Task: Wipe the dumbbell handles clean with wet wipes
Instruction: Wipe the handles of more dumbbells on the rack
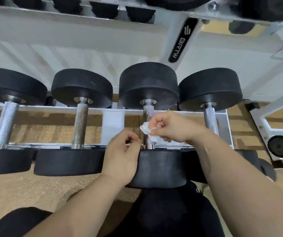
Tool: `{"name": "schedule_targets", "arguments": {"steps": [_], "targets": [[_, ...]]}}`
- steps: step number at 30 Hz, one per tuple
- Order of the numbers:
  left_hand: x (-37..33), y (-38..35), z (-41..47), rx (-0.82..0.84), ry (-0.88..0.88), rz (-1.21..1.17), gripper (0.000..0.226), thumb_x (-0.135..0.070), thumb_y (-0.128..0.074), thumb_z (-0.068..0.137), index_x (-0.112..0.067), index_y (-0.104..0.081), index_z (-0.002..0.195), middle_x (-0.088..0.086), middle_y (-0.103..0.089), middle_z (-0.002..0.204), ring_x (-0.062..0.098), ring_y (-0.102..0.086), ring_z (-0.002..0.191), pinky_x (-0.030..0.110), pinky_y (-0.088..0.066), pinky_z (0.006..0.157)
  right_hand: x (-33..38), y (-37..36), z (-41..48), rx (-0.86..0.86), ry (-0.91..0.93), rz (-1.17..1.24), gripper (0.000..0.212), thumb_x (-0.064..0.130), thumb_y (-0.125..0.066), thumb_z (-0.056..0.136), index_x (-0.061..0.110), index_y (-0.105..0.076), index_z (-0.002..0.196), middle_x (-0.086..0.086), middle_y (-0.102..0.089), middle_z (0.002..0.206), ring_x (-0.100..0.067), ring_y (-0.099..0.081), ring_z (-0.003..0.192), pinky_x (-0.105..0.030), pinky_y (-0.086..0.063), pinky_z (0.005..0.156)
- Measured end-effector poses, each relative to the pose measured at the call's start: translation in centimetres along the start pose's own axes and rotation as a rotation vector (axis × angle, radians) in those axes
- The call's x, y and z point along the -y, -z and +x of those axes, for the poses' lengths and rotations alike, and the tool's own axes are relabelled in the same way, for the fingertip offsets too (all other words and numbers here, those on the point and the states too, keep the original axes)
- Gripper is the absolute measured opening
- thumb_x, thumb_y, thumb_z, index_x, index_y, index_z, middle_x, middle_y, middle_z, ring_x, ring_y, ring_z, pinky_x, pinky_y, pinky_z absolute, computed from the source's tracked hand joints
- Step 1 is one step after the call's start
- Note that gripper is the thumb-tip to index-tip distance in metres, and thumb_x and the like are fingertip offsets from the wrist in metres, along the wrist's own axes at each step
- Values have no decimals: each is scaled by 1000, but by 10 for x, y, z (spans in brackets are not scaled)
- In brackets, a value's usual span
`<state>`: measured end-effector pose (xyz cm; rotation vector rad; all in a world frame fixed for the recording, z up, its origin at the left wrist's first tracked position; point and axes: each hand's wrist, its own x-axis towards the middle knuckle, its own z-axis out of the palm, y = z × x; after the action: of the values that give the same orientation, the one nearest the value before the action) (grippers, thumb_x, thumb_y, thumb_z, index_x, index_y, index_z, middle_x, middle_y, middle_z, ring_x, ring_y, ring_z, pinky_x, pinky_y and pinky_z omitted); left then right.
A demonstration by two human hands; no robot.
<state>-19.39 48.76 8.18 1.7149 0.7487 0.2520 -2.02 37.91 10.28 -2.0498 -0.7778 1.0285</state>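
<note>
Dumbbell handle (148, 110), knurled metal, third from the left in a row of four on a white rack (113, 109), lying front to back between two round black weights. Crumpled white wet wipe (145, 130) pressed against the right side of that handle, toward its near half. Right hand (169, 124) closed around the wipe, fingers curled tight, knuckles facing the handle. Left hand (122, 156) just left of the handle's near end, over the edge of the near weight (157, 168), fingers loosely curled, holding nothing. Three more dumbbells (81, 124) alongside, two to the left and one to the right. Tan speckled floor (17, 185) beneath the rack. Black-clad legs (163, 212) at the bottom edge. Black label (182, 40) reading BRTW on a white post above.
</note>
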Motion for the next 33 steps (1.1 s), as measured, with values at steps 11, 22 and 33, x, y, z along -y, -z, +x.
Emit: {"name": "schedule_targets", "arguments": {"steps": [11, 22, 33], "targets": [[-14, 0, -4, -28, 24, 163, 21, -14, -54, 100, -27, -63, 86, -9, -62, 94, -6, -53, 84, 2, -34, 71, -8, -13, 11, -354, -54, 402, 14, 6, -63, 89, 17, -58, 81, 2, -56, 59, -14, -53, 49, -30, -48, 54], [-44, -25, -1, -143, 182, 255, 36, -46, -61, 93, -24, -52, 66, -15, -53, 62, 12, -52, 72, 33, -36, 68, -11, -10, 30, -442, -190, 575, 18, 7, -55, 90, 21, -56, 79, -10, -61, 75, -20, -56, 58, -32, -54, 56], [-41, -24, -1, -148, 127, 248, 39, -45, -64, 89, -19, -50, 64, -17, -47, 49, 6, -45, 56, 32, -33, 63, -6, -12, 24, -350, -189, 853, 18, -1, -59, 93, 11, -61, 79, -3, -52, 51, -12, -43, 45, -22, -38, 45]]}}
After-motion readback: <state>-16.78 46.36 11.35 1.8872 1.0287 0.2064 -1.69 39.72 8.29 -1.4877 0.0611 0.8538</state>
